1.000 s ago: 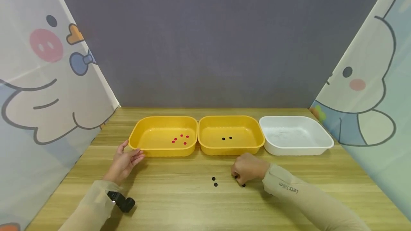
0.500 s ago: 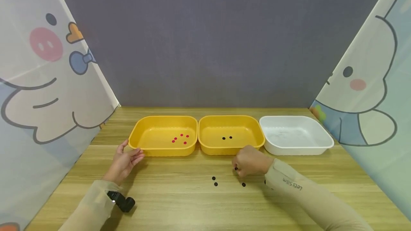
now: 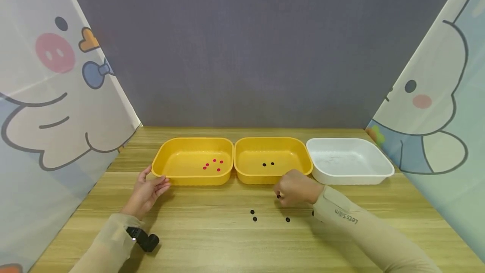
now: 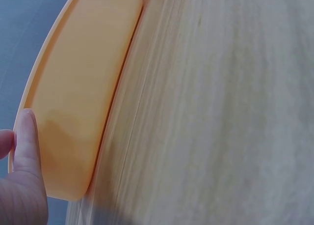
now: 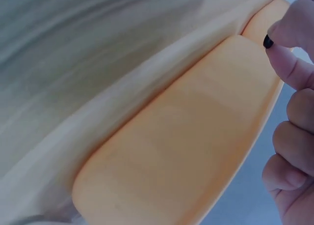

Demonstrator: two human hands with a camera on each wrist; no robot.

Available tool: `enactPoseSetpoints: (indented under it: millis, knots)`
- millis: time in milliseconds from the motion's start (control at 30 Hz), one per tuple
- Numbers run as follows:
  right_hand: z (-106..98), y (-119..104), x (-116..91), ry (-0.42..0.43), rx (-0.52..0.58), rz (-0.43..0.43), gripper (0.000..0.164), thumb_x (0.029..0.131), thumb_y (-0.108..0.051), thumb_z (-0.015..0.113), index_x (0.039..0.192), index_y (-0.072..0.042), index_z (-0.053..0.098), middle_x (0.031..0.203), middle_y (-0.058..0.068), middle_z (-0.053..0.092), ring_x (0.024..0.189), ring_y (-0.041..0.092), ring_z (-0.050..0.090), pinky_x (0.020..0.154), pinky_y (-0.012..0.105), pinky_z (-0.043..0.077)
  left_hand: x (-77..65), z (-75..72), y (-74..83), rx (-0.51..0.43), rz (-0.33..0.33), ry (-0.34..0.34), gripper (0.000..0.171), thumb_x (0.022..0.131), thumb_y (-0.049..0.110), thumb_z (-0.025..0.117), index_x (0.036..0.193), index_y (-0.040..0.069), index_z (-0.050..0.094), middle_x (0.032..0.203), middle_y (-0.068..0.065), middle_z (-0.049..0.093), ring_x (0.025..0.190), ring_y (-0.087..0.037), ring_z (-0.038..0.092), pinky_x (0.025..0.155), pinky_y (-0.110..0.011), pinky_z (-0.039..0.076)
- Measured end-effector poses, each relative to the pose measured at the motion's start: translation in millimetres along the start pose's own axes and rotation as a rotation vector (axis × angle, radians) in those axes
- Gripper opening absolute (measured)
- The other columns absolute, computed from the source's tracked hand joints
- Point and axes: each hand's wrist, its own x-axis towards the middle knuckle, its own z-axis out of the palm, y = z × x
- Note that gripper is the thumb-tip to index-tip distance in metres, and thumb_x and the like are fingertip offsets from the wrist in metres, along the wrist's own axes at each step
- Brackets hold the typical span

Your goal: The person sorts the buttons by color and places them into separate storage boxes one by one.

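Observation:
My right hand point(image 3: 297, 188) is raised just in front of the middle yellow tray point(image 3: 273, 179), its knuckles overlapping the tray's near rim in the head view. Thumb and index finger pinch a small black disc point(image 5: 268, 42), while the other fingers curl into the palm. Two more black discs point(image 3: 264, 164) lie inside that tray. At the near left corner of the left yellow tray point(image 3: 197, 181), my left hand point(image 3: 145, 193) touches the wall and rim with extended fingers point(image 4: 27, 141). Several red discs point(image 3: 214, 160) lie in that tray.
Loose black discs point(image 3: 254, 219) lie on the wooden table point(image 3: 204, 239), with another black disc point(image 3: 287, 220) nearer the right forearm. A dark piece is partly hidden by the right sleeve point(image 3: 337, 212). A white tray point(image 3: 350, 179) stands at the right end of the row.
My right hand has lifted from the table toward the middle tray with a black disc pinched, uncovering another disc below it. My left hand stays at the left tray.

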Motion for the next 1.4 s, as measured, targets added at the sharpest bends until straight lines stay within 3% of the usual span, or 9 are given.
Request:
enactPoseSetpoints:
  millis: [233, 533, 867, 1133, 1400]
  knots:
    - [-9.0, 7.8, 4.0, 0.030, -0.088, -0.033, 0.024, 0.065, -0.018, 0.073, 0.056, -0.021, 0.052, 0.050, -0.014, 0.045, 0.045, 0.001, 0.033, 0.041, 0.016, 0.029, 0.4, -0.4, 1.1, 0.007, 0.004, -0.019, 0.081, 0.098, -0.005, 0.040, 0.152, 0.022, -0.014, 0.072, -0.003, 0.065, 0.066, -0.013, 0.068, 0.071, -0.023, 0.058]
    - [-17.9, 12.4, 8.6, 0.044, -0.148, -0.050, 0.031, 0.060, -0.011, 0.067, 0.054, -0.021, 0.039, 0.050, -0.014, 0.024, 0.048, 0.001, 0.017, 0.043, 0.016, 0.012, 0.2, -1.4, 0.6, 0.000, -0.003, -0.026, 0.080, 0.098, -0.006, 0.039, 0.151, 0.021, -0.015, 0.072, -0.004, 0.065, 0.067, -0.013, 0.068, 0.071, -0.023, 0.058]
    - [-23.2, 22.0, 11.5, 0.062, -0.156, -0.043, 0.021, 0.063, -0.014, 0.074, 0.059, -0.019, 0.053, 0.051, -0.012, 0.046, 0.043, 0.001, 0.032, 0.039, 0.017, 0.029, -0.5, -2.4, -0.4, -0.016, 0.000, -0.032, 0.082, 0.098, -0.008, 0.041, 0.151, 0.021, -0.015, 0.070, -0.004, 0.065, 0.065, -0.013, 0.068, 0.069, -0.023, 0.058]
    - [-27.9, 28.9, 14.5, 0.051, -0.120, -0.011, 0.018, 0.067, -0.011, 0.071, 0.061, -0.018, 0.056, 0.051, -0.011, 0.045, 0.044, 0.002, 0.030, 0.041, 0.017, 0.028, -0.8, -3.4, -0.5, -0.014, -0.006, -0.037, 0.083, 0.098, -0.007, 0.040, 0.151, 0.022, -0.017, 0.071, -0.004, 0.065, 0.065, -0.013, 0.068, 0.070, -0.023, 0.058]
    - [-36.8, 33.5, 15.4, 0.063, -0.121, -0.002, 0.009, 0.068, -0.012, 0.072, 0.067, -0.017, 0.064, 0.055, -0.009, 0.055, 0.044, 0.003, 0.037, 0.040, 0.018, 0.035, 1.3, -3.2, 2.4, -0.022, 0.009, -0.054, 0.085, 0.097, -0.007, 0.041, 0.151, 0.023, -0.017, 0.073, -0.006, 0.065, 0.067, -0.014, 0.068, 0.072, -0.024, 0.058]
